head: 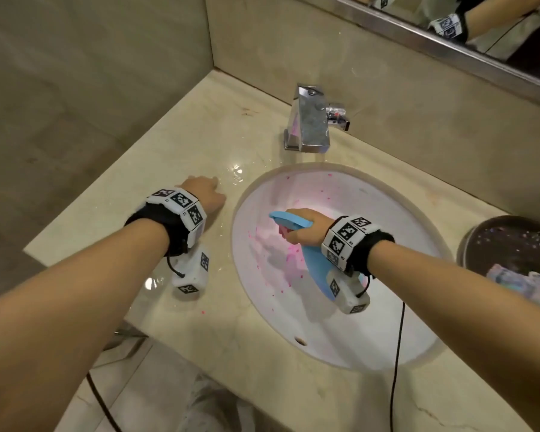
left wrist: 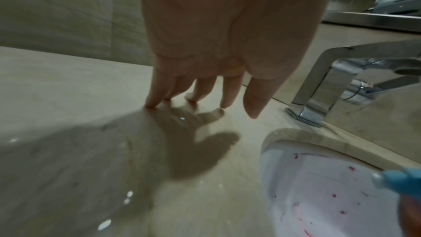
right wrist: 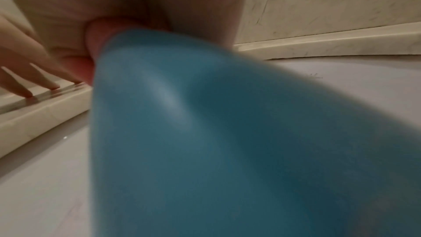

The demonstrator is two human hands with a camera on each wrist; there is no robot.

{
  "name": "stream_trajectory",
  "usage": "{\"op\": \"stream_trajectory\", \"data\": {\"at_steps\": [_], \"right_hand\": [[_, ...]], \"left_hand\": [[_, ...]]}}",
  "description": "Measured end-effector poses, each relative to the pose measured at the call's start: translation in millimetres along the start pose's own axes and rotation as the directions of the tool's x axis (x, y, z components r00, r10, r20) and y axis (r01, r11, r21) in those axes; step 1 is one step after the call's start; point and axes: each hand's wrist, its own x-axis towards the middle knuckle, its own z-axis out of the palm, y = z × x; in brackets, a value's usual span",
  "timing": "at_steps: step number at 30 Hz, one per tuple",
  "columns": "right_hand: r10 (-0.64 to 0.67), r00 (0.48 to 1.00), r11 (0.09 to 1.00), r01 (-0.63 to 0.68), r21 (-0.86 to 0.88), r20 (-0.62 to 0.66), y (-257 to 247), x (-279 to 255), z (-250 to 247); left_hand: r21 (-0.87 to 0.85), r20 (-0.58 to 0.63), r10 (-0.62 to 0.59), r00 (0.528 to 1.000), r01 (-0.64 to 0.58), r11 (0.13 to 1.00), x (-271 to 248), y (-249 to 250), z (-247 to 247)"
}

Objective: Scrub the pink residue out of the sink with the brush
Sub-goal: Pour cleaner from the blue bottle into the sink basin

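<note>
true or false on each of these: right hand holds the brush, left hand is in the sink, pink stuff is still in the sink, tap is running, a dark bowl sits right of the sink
1. The right hand holds the blue brush. True.
2. The left hand is in the sink. False: its fingertips rest on the wet counter beside the sink.
3. Pink residue remains in the sink. True.
4. The tap is running. False: no stream shows.
5. A dark bowl sits right of the sink. True.
</note>
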Motion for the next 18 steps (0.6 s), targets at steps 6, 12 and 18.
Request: {"op": "stream_trajectory", "data": {"at_steps": [6,12,18], "right_hand": [[-0.022,0.993,0.996,0.031,0.079,-0.115,-4.3,-8.5,-8.7],[0.011,0.967,0.980,0.040,0.193,-0.254,-3.3,-40.5,-26.7],[0.118,0.889,0.955,0.021,0.297,-0.442,11.9,-98.0,-51.4]], "left_hand": [[0.004,0.078,0.015,0.997,-0.015,1.000,3.9,8.7,-10.5],[0.006,0.112,0.119,0.987,-0.120,0.993,7.7,42.0,-32.3],[0.101,0.122,0.314,0.942,-0.326,0.940,-8.9,109.3,-44.1]]}}
